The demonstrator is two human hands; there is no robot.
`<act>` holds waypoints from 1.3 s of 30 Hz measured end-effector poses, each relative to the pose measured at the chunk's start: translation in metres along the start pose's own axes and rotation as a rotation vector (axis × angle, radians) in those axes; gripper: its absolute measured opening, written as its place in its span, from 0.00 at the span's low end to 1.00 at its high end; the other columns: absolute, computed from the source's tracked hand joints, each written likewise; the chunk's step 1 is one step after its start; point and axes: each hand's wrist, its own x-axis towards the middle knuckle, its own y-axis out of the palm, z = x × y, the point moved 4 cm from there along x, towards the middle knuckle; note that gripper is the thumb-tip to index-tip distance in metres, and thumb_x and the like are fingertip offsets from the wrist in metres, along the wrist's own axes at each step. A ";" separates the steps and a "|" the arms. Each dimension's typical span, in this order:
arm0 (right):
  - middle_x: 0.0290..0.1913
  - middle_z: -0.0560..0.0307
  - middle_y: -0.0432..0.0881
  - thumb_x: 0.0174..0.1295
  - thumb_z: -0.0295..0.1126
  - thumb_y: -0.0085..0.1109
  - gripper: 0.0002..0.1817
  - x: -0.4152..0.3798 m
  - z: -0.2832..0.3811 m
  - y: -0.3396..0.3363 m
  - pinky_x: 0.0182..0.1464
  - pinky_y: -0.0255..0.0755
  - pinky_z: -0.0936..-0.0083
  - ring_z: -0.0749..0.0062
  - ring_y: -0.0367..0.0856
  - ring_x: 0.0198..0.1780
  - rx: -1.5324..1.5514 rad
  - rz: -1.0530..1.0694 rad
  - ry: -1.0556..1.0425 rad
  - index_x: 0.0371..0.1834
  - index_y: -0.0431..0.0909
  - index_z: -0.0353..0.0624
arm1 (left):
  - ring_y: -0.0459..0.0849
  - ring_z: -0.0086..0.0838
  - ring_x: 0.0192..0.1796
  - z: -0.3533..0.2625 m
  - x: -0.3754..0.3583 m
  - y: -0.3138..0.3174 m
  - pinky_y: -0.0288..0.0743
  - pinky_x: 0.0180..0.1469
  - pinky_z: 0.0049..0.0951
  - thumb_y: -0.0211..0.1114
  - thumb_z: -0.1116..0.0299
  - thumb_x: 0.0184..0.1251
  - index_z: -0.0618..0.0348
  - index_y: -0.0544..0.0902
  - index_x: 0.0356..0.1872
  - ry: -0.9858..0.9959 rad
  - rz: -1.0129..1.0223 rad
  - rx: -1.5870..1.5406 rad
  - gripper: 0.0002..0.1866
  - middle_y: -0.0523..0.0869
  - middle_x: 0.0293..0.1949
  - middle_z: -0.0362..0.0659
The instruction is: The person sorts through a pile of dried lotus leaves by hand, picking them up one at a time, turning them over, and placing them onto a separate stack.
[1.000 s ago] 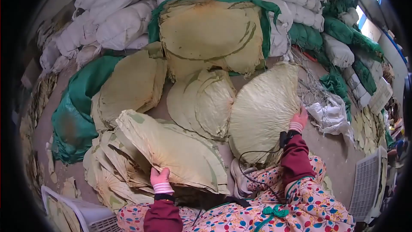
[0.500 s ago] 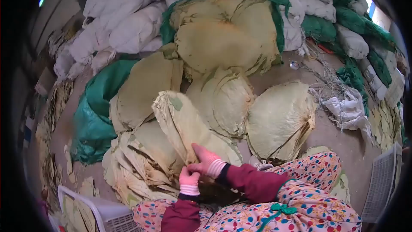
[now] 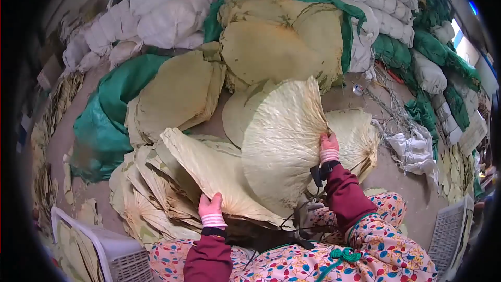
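Note:
My right hand (image 3: 329, 149) pinches a pale, fan-shaped dried lotus leaf (image 3: 282, 136) by its gathered edge and holds it raised, its veins spreading away from the fingers. Lower and to the left, my left hand (image 3: 211, 210) is closed on the near edge of another folded dried leaf (image 3: 209, 169), thumb on top. This leaf lies slanted over a heap of crumpled leaves (image 3: 141, 203) by my lap. Partly hidden behind the raised leaf is a flat leaf pile (image 3: 352, 130) on the right. A dark strap or cord hangs by my right wrist.
Stacked leaves (image 3: 177, 94) stand beside a green sack (image 3: 104, 120). An open green-edged bale (image 3: 271, 47) of leaves lies ahead, before piled white sacks (image 3: 172, 18). White plastic baskets flank me, left (image 3: 112, 245) and right (image 3: 449, 230). Stringy scraps (image 3: 396, 104) litter the right.
My hands, close together before, have moved apart. The right has gone up and right with a spread fan-shaped leaf; the left has shifted left onto a folded leaf's edge.

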 end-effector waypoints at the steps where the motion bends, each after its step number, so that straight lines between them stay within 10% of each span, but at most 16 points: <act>1: 0.32 0.45 0.78 0.54 0.30 0.49 0.18 -0.004 0.020 -0.001 0.37 0.68 0.69 0.55 0.76 0.31 -0.091 0.112 0.063 0.49 0.67 0.37 | 0.74 0.24 0.37 0.006 0.004 -0.002 0.68 0.42 0.22 0.59 0.75 0.52 0.69 0.72 0.43 0.030 0.002 0.006 0.16 0.78 0.37 0.41; 6: 0.37 0.50 0.75 0.55 0.29 0.50 0.25 -0.087 0.130 0.026 0.40 0.70 0.73 0.59 0.74 0.34 0.160 0.374 -0.684 0.58 0.61 0.50 | 0.68 0.18 0.27 0.017 0.010 -0.008 0.64 0.32 0.20 0.61 0.67 0.55 0.65 0.74 0.35 -0.027 -0.058 0.035 0.12 0.74 0.27 0.36; 9: 0.52 0.42 0.68 0.51 0.25 0.47 0.27 -0.170 0.141 0.065 0.42 0.70 0.64 0.55 0.75 0.38 -0.100 0.927 -0.881 0.58 0.60 0.53 | 0.65 0.18 0.24 0.007 0.003 0.002 0.60 0.27 0.20 0.62 0.62 0.55 0.60 0.72 0.32 -0.069 -0.031 -0.032 0.13 0.70 0.23 0.34; 12: 0.43 0.49 0.73 0.51 0.37 0.55 0.27 -0.224 0.180 0.067 0.44 0.68 0.67 0.49 0.73 0.40 -0.118 1.365 -0.603 0.56 0.61 0.49 | 0.65 0.18 0.24 0.004 -0.002 0.009 0.61 0.27 0.19 0.62 0.62 0.56 0.59 0.71 0.31 -0.130 0.034 -0.061 0.12 0.69 0.23 0.33; 15: 0.41 0.51 0.75 0.50 0.34 0.56 0.25 -0.232 0.173 0.079 0.44 0.69 0.72 0.58 0.75 0.40 -0.017 1.259 -0.450 0.54 0.65 0.47 | 0.74 0.24 0.37 0.013 -0.006 0.009 0.69 0.40 0.23 0.63 0.68 0.55 0.67 0.69 0.43 -0.209 0.220 -0.103 0.18 0.76 0.37 0.43; 19: 0.36 0.56 0.78 0.50 0.33 0.59 0.18 -0.238 0.136 0.093 0.43 0.68 0.81 0.79 0.74 0.38 0.496 1.453 0.347 0.45 0.74 0.40 | 0.70 0.31 0.50 0.031 0.005 0.000 0.66 0.51 0.25 0.66 0.68 0.51 0.72 0.63 0.53 -0.098 0.174 -0.050 0.31 0.71 0.50 0.52; 26: 0.34 0.52 0.79 0.54 0.35 0.51 0.13 -0.197 0.080 0.096 0.41 0.70 0.78 0.71 0.77 0.37 0.174 0.811 -0.085 0.40 0.76 0.42 | 0.71 0.30 0.48 0.059 0.006 -0.006 0.66 0.51 0.25 0.62 0.79 0.49 0.67 0.62 0.56 0.012 0.167 0.128 0.30 0.71 0.50 0.46; 28: 0.25 0.44 0.75 0.54 0.37 0.45 0.12 -0.129 0.065 0.066 0.32 0.70 0.68 0.53 0.75 0.29 -0.166 0.467 -0.235 0.30 0.75 0.41 | 0.72 0.31 0.48 0.045 0.003 -0.005 0.65 0.51 0.25 0.58 0.81 0.48 0.67 0.63 0.55 -0.031 0.146 0.098 0.28 0.73 0.49 0.47; 30: 0.24 0.43 0.74 0.55 0.41 0.45 0.15 -0.054 0.020 0.026 0.30 0.66 0.63 0.50 0.72 0.26 -0.115 0.228 0.100 0.28 0.74 0.39 | 0.72 0.31 0.48 0.046 0.007 -0.010 0.64 0.52 0.25 0.56 0.81 0.47 0.68 0.64 0.53 -0.071 0.132 0.113 0.26 0.74 0.48 0.48; 35: 0.26 0.42 0.76 0.51 0.37 0.46 0.14 0.059 -0.037 -0.122 0.36 0.66 0.66 0.50 0.73 0.30 -0.391 -0.297 -0.093 0.28 0.74 0.36 | 0.73 0.32 0.48 0.038 0.009 -0.011 0.65 0.52 0.25 0.53 0.84 0.46 0.67 0.63 0.55 -0.040 0.059 -0.072 0.28 0.73 0.49 0.48; 39: 0.47 0.47 0.72 0.48 0.37 0.51 0.11 0.086 -0.098 -0.170 0.50 0.64 0.68 0.51 0.69 0.46 -0.768 -0.445 -0.047 0.28 0.77 0.43 | 0.71 0.32 0.50 0.042 0.012 -0.010 0.64 0.53 0.26 0.53 0.85 0.45 0.67 0.61 0.57 -0.036 0.082 -0.040 0.31 0.71 0.51 0.48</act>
